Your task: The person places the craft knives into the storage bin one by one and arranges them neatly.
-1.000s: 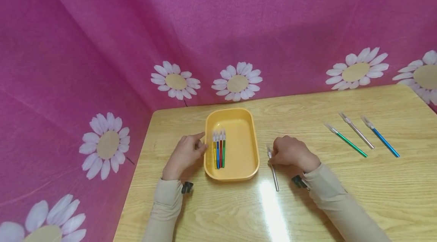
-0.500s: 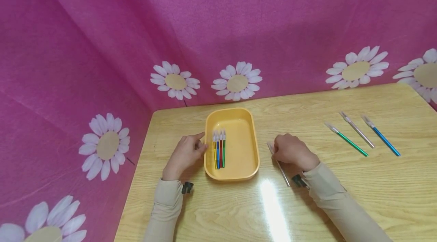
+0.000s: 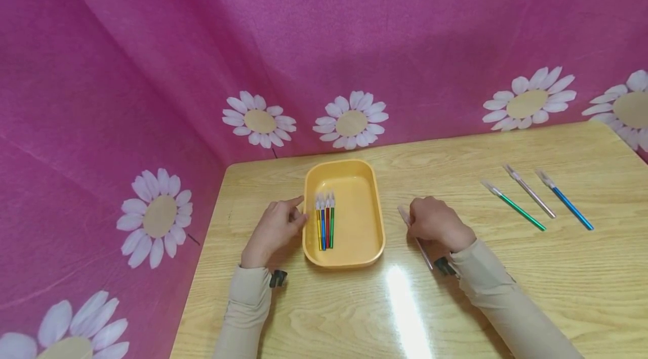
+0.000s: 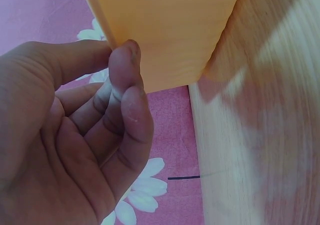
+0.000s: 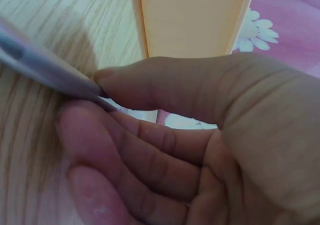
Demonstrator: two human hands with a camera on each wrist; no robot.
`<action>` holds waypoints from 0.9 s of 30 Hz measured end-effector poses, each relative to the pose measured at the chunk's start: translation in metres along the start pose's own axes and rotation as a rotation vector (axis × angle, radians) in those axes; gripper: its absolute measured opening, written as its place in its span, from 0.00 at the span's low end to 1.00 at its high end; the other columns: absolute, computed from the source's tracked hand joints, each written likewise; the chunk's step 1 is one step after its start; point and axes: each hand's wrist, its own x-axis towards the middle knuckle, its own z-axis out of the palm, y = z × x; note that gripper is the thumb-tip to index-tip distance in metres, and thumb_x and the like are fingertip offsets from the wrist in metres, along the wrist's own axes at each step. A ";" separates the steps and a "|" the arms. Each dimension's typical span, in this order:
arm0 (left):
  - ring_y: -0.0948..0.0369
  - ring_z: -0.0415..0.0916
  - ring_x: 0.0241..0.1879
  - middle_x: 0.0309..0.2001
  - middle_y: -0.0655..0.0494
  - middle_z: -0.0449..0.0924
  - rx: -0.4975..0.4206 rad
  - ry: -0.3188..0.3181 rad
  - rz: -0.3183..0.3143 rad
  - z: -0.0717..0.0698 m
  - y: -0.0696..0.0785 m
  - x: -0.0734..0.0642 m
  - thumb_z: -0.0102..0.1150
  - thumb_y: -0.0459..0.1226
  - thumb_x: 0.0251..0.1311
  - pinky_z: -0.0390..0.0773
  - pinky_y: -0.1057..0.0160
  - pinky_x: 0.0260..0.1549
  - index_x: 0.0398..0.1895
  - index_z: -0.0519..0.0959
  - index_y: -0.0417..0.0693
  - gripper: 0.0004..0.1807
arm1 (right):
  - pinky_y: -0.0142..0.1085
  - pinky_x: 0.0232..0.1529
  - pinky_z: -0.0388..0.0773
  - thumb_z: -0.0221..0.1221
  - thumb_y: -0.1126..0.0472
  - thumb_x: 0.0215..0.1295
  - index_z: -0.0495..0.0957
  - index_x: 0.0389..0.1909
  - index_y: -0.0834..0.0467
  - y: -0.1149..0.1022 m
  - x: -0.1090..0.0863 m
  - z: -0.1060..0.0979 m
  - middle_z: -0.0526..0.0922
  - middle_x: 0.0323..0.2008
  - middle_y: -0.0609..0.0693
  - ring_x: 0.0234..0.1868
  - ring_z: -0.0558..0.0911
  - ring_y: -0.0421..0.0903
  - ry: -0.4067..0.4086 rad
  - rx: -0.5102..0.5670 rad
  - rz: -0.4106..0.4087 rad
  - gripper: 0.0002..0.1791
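A yellow tray (image 3: 379, 224) stands mid-table with several capped craft knives (image 3: 324, 229) side by side along its left part, their handles yellow, blue, red and green. My left hand (image 3: 273, 229) is at the tray's left rim; in the left wrist view its fingertips (image 4: 125, 67) meet at the rim's edge. Right of the tray, my right hand (image 3: 434, 224) pinches a silver craft knife (image 3: 424, 255) between thumb and fingers. Its clear-capped end points up and left, and the hand covers its middle. In the right wrist view the knife (image 5: 45, 65) runs in from the left edge.
Three more capped craft knives lie apart at the right of the wooden table (image 3: 334, 314): a green one (image 3: 521, 212), a silver one (image 3: 535, 198) and a blue one (image 3: 572, 207). A pink curtain (image 3: 415, 38) with daisies hangs behind and left.
My right hand has shifted slightly up and right with the silver craft knife. The knife's lower end has swung to the right, so it now slants. The left hand and tray have stayed put.
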 end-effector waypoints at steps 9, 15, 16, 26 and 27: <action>0.65 0.73 0.23 0.24 0.58 0.81 0.010 -0.009 -0.020 0.000 0.002 0.000 0.63 0.36 0.70 0.73 0.67 0.31 0.70 0.74 0.35 0.28 | 0.39 0.24 0.68 0.65 0.62 0.54 0.80 0.23 0.56 0.004 0.000 -0.001 0.79 0.25 0.51 0.26 0.75 0.48 0.074 -0.027 0.016 0.04; 0.65 0.73 0.24 0.25 0.57 0.81 -0.002 -0.015 -0.029 0.001 0.001 0.001 0.63 0.36 0.70 0.74 0.66 0.30 0.71 0.74 0.36 0.28 | 0.40 0.25 0.69 0.66 0.62 0.53 0.81 0.25 0.57 0.004 -0.002 -0.004 0.80 0.26 0.52 0.27 0.76 0.49 0.073 -0.029 0.018 0.04; 0.65 0.73 0.24 0.25 0.57 0.81 -0.003 -0.015 -0.029 0.001 0.000 0.001 0.63 0.36 0.71 0.74 0.67 0.30 0.71 0.74 0.36 0.28 | 0.40 0.25 0.69 0.65 0.62 0.53 0.81 0.25 0.56 0.004 -0.001 -0.004 0.80 0.26 0.51 0.27 0.75 0.48 0.072 -0.029 0.020 0.03; 0.65 0.73 0.23 0.25 0.57 0.81 0.003 -0.016 -0.031 0.001 -0.001 0.001 0.63 0.37 0.71 0.75 0.66 0.31 0.71 0.74 0.37 0.28 | 0.39 0.22 0.66 0.66 0.58 0.48 0.75 0.13 0.51 0.007 0.005 -0.003 0.76 0.20 0.48 0.24 0.73 0.47 0.109 -0.020 0.050 0.11; 0.65 0.74 0.23 0.25 0.57 0.82 0.004 -0.016 -0.029 0.001 -0.001 0.001 0.63 0.37 0.71 0.75 0.66 0.31 0.71 0.74 0.36 0.28 | 0.39 0.22 0.65 0.66 0.58 0.47 0.75 0.12 0.51 0.008 0.005 -0.003 0.76 0.20 0.48 0.24 0.73 0.47 0.113 -0.019 0.050 0.12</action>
